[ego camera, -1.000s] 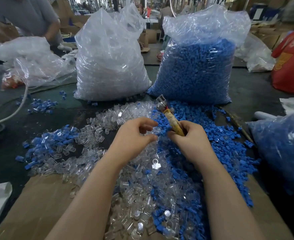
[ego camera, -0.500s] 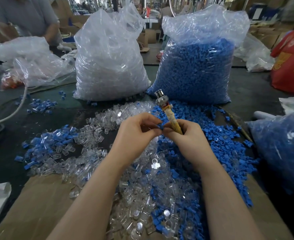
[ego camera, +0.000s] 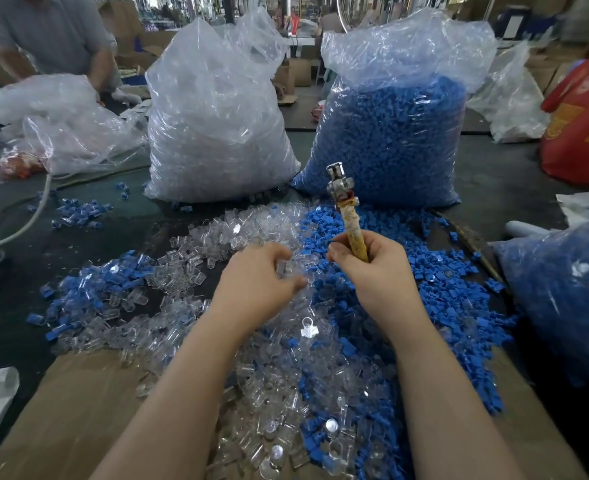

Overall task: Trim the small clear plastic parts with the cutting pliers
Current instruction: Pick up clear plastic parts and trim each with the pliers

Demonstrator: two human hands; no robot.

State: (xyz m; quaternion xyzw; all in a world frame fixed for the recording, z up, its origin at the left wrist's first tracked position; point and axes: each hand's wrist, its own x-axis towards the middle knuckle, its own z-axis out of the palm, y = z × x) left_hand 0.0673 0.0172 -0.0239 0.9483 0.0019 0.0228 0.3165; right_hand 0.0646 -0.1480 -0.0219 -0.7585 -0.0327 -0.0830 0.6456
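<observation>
Right hand (ego camera: pixel 378 271) grips the cutting pliers (ego camera: pixel 346 216) by the yellowed handle, metal head up. Left hand (ego camera: pixel 256 282) hovers with loosely curled fingers over the clear plastic parts (ego camera: pixel 251 341) heaped on the bench (ego camera: pixel 515 188); whether it pinches one, impossible to tell.

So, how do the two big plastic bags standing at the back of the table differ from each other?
The left bag is filled with clear parts and looks whitish, while the right bag is filled with blue parts. The left bag's top stands up in loose crumpled peaks; the right bag's empty top spreads wider above its fill. The left bag stands behind the loose clear parts, the right bag behind the loose blue parts. Both are transparent, open-topped and upright on the dark table.
</observation>
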